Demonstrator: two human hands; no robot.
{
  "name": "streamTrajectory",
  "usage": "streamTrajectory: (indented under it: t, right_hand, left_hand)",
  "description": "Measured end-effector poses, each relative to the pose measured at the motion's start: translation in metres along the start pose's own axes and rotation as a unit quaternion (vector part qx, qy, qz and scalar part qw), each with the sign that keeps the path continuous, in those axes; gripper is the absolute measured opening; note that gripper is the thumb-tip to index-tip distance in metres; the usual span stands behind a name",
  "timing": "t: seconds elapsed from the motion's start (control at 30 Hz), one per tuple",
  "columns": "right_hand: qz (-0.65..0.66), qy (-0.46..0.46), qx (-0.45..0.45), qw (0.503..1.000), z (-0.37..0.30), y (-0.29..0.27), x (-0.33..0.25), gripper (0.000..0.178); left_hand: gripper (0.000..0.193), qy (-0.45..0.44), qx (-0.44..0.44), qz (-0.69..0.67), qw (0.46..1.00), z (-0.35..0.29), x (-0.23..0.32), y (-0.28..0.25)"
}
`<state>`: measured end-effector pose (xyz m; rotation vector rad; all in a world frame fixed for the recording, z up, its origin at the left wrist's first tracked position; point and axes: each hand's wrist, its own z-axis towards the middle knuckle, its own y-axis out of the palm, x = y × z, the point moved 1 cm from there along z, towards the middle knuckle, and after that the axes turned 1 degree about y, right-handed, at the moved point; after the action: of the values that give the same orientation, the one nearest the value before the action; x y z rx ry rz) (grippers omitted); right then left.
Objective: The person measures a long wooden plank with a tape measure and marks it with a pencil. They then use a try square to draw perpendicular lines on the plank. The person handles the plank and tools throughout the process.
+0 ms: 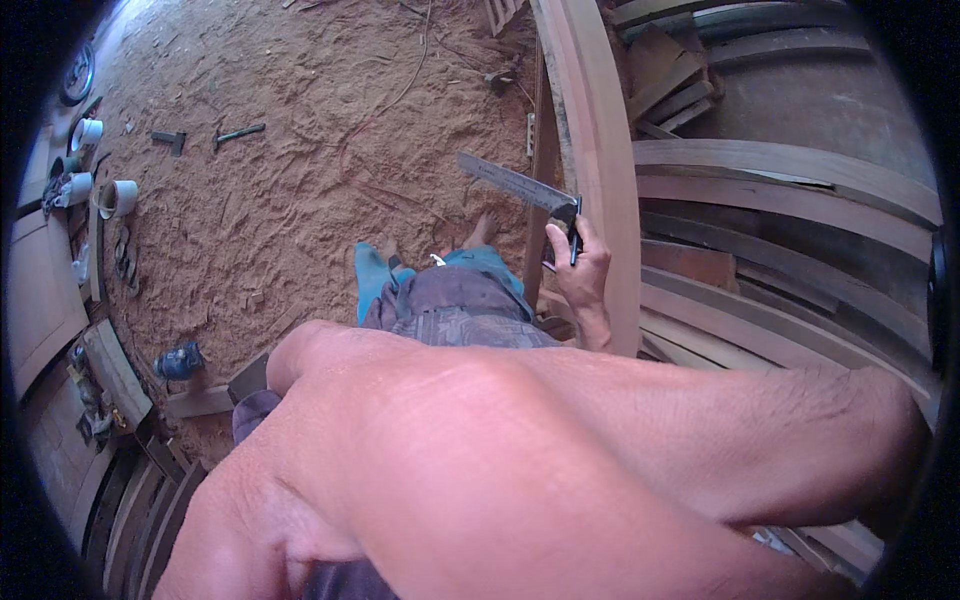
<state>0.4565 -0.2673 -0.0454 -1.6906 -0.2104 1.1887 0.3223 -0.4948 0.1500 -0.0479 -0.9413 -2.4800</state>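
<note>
My right hand (583, 265) is closed around the dark stock of a carpenter's square (515, 182). Its metal ruled blade points away to the upper left, over the sawdust. The hand is at the left edge of a long, pale reddish wooden beam (608, 130) that runs away from me on my right. A bare arm (480, 420), very close and large, crosses the lower half of the picture and hides part of the right forearm. My left hand does not show.
Curved boards (790, 195) lie stacked on the right. Sawdust (280, 200) covers the floor, with a hammer (240, 132), a dark L-shaped tool (170, 140) and a thin red cord (345, 165) on it. At left are white round containers (118, 198) and a blue power tool (178, 360).
</note>
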Motion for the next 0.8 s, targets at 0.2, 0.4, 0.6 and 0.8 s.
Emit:
streamTrajectory:
  t: [0.2, 0.4, 0.6, 0.8]
  right_hand:
    - [0.008, -0.009, 0.002, 1.000, 0.003, 0.003, -0.004, 0.025]
    - [-0.006, 0.024, -0.008, 1.000, 0.002, 0.000, -0.002, 0.026]
    - [0.054, 0.099, -0.011, 0.994, 0.011, -0.014, 0.017, 0.028]
    - [-0.026, -0.025, -0.036, 0.999, 0.078, -0.058, 0.026, 0.026]
  left_hand:
    - [0.081, 0.007, 0.007, 0.026, 1.000, -0.003, 0.011, 0.000]
    - [0.084, 0.012, 0.021, 0.035, 0.999, -0.004, 0.020, -0.010]
    - [0.088, 0.053, 0.083, 0.085, 0.991, -0.014, 0.031, -0.050]
    - [0.065, -0.064, 0.433, 0.292, 0.851, -0.059, -0.012, -0.160]
